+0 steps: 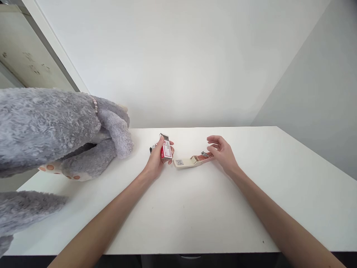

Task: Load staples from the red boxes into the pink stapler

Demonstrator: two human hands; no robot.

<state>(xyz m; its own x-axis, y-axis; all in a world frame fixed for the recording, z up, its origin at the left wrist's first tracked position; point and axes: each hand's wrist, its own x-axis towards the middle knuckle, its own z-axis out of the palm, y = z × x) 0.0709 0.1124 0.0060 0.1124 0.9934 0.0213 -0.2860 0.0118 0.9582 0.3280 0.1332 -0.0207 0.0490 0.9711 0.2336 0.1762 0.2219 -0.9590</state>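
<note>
My left hand point(156, 156) is wrapped round a small red and white cardboard box point(166, 150), tilted, with its top end open. Just behind that hand, a small black and white item point(152, 148) shows partly; its kind is unclear. Between my hands a slim cream case point(188, 162) lies on the table with its lid folded back, a square printed code inside the lid. Its other half has a reddish inside, and a small grey piece point(205, 153) sits there. My right hand point(219, 149) is over that end, thumb and fingers apart; its palm side is hidden.
A large grey plush toy point(50, 126) with a beaded band takes up the table's left side, one limb reaching toward the front. The white table point(178, 223) meets a plain wall point(178, 67) at the back. Its front edge runs below my forearms.
</note>
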